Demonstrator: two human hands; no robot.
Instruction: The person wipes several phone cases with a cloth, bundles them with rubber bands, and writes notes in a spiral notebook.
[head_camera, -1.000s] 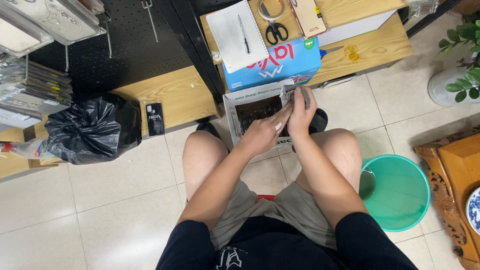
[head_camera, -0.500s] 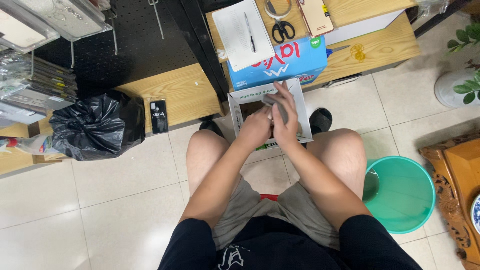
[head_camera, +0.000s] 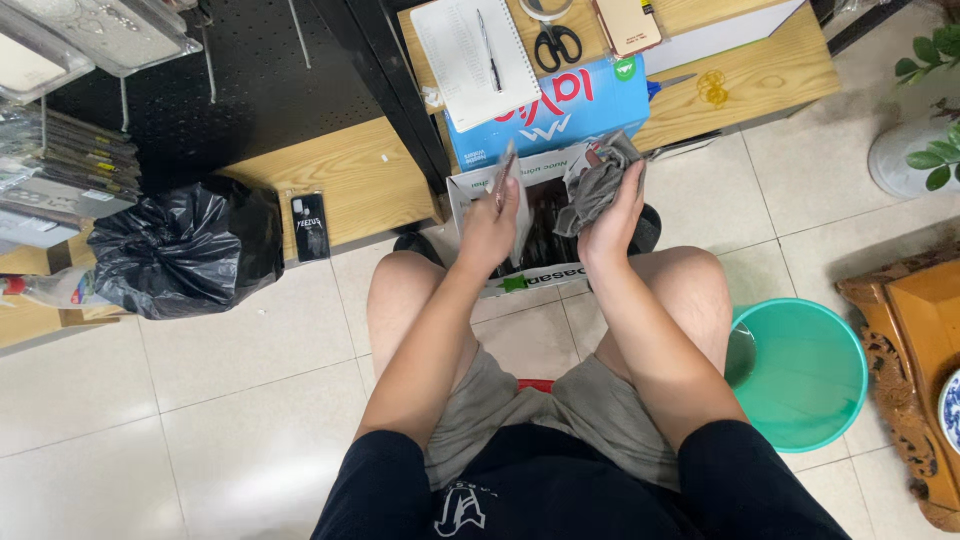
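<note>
I sit with my knees apart over an open cardboard box (head_camera: 478, 190) on the floor. My left hand (head_camera: 490, 228) grips a thin flat dark item (head_camera: 505, 172), held edge-up above the box. My right hand (head_camera: 612, 215) is closed on a crumpled grey cloth (head_camera: 595, 180), just right of the flat item. The two hands are a little apart. Dark things fill the inside of the box; I cannot make them out.
A blue carton (head_camera: 560, 105) lies behind the box, with a notebook and pen (head_camera: 475, 55), scissors (head_camera: 555, 40) on the low wooden shelf (head_camera: 750, 70). A black rubbish bag (head_camera: 185, 250) sits left, a green basin (head_camera: 800, 370) right, a carved wooden stand (head_camera: 910, 340) far right.
My hands were together over the box; now they have parted, the left lifting the flat item upright and the right drawing the grey cloth away to the right.
</note>
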